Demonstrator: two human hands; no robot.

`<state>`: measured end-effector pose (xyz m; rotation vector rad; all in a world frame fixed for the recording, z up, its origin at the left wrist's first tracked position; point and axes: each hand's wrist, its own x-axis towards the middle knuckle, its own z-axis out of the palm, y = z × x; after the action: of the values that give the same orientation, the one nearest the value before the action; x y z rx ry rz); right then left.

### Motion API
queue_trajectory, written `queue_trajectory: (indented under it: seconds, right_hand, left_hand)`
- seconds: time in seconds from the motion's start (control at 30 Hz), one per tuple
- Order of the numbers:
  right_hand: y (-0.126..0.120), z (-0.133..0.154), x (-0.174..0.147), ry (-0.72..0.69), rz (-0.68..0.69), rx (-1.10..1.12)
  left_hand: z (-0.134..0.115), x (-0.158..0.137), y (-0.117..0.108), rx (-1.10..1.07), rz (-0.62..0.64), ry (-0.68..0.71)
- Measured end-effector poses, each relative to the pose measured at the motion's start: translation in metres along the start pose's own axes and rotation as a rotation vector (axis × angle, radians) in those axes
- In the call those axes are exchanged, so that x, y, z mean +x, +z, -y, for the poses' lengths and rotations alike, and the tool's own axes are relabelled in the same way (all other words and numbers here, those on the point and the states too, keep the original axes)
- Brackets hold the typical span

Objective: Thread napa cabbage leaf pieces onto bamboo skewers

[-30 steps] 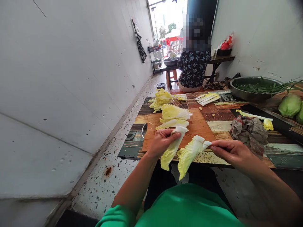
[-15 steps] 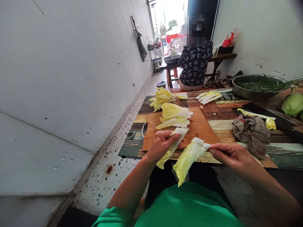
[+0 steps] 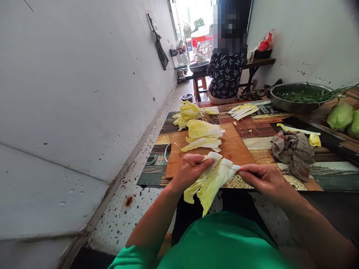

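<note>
My left hand (image 3: 189, 170) is closed around a narrow napa cabbage strip (image 3: 212, 157), its white stem end up and its yellow leafy end hanging down. Between thumb and fingertips, my right hand (image 3: 262, 178) pinches the corner of a second napa cabbage piece (image 3: 214, 183), which droops over the table's front edge. In view this piece overlaps the left strip; whether they touch I cannot tell. Just beyond my hands, a wooden cutting board (image 3: 237, 149) carries a broad cabbage leaf (image 3: 204, 129) and a narrower one (image 3: 202, 143).
Behind the board lie a cabbage pile (image 3: 186, 112) with thin sticks and a bundle of cabbage strips (image 3: 243, 110). To the right are a crumpled rag (image 3: 294, 151), a metal bowl of greens (image 3: 301, 106) and a green cabbage (image 3: 340, 116). Another person (image 3: 226, 76) sits farther back.
My right hand has brought its cabbage piece left, up to the strip in my left hand, so the gap between them has closed. The whole view has shifted slightly.
</note>
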<state>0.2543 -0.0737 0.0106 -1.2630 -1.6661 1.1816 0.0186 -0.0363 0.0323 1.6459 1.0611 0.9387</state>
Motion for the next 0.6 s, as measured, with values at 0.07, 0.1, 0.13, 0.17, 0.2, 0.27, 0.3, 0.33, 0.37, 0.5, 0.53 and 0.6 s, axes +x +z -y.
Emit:
queue_trajectory:
  seconds: [0.07, 0.1, 0.13, 0.17, 0.2, 0.27, 0.3, 0.33, 0.37, 0.5, 0.53, 0.6]
  right_hand:
    - [0.001, -0.001, 0.001, 0.016, 0.014, 0.017]
    - [0.002, -0.002, 0.002, 0.021, 0.019, 0.025]
    - [0.001, -0.003, 0.002, 0.019, 0.018, 0.032]
    - [0.001, -0.004, 0.001, 0.012, 0.014, 0.036]
    - [0.001, -0.005, 0.001, 0.003, 0.005, 0.035]
    - [0.001, -0.008, 0.0, -0.019, -0.017, 0.014]
    - [0.002, -0.009, -0.001, -0.031, -0.03, -0.004]
    - [0.004, -0.01, -0.001, -0.044, -0.045, -0.025]
    - [0.006, -0.011, -0.002, -0.058, -0.068, -0.048]
    - [0.01, -0.005, -0.005, -0.134, -0.236, -0.102]
    - [0.004, -0.002, -0.007, -0.153, -0.29, -0.121]
    - [-0.016, 0.003, -0.015, -0.183, -0.414, -0.214]
  left_hand:
    - [0.001, 0.001, -0.001, 0.016, 0.013, -0.012]
    - [0.001, 0.002, -0.001, 0.021, 0.022, -0.022]
    - [0.001, 0.003, -0.001, 0.022, 0.029, -0.032]
    - [0.001, 0.004, -0.001, 0.016, 0.035, -0.042]
    - [0.002, 0.005, 0.0, 0.006, 0.037, -0.052]
    - [0.006, 0.007, 0.001, -0.032, 0.042, -0.073]
    - [0.009, 0.008, 0.002, -0.07, 0.05, -0.088]
    - [0.012, 0.009, 0.002, -0.118, 0.06, -0.104]
    - [0.016, 0.01, 0.002, -0.17, 0.072, -0.116]
    - [0.018, 0.006, -0.006, -0.254, 0.045, -0.062]
    - [0.014, 0.003, -0.01, -0.221, -0.001, -0.027]
    - [0.005, -0.003, -0.018, -0.128, -0.117, 0.068]
